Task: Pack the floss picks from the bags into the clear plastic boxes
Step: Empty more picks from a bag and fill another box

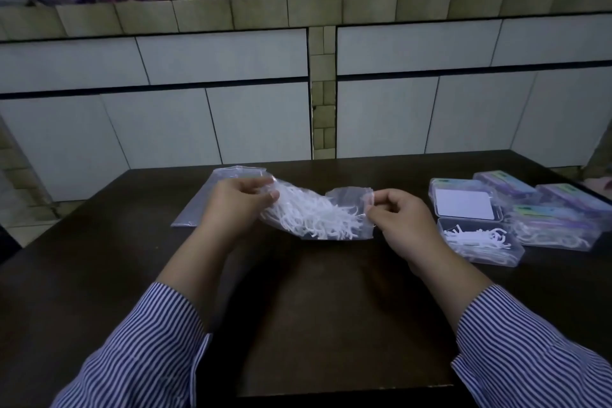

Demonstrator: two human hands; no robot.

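- A clear bag (pixel 318 214) of white floss picks (pixel 314 217) is held just above the dark table (pixel 331 291) by both hands: the closed end is gripped in the curled fingers of the left hand (pixel 236 205), while the mouth edge is pinched between thumb and fingertips of the right hand (pixel 395 212).
- The step in hand is judged to be the opening of this bag, so that picks can be taken out.
- The next move is thought to call for the mouth to be parted and a bunch of picks to be drawn out and carried to the open box (pixel 480 243), which lies just right of the right hand and is only partly filled.
- Counted: one bag with picks is held; one flat bag (pixel 198 205), apparently empty, lies behind the left hand.
- Counted: one open box with its lid (pixel 463 204) folded back; three closed boxes (pixel 553 228) appear to be grouped beside it, though the far ones are hard to separate.
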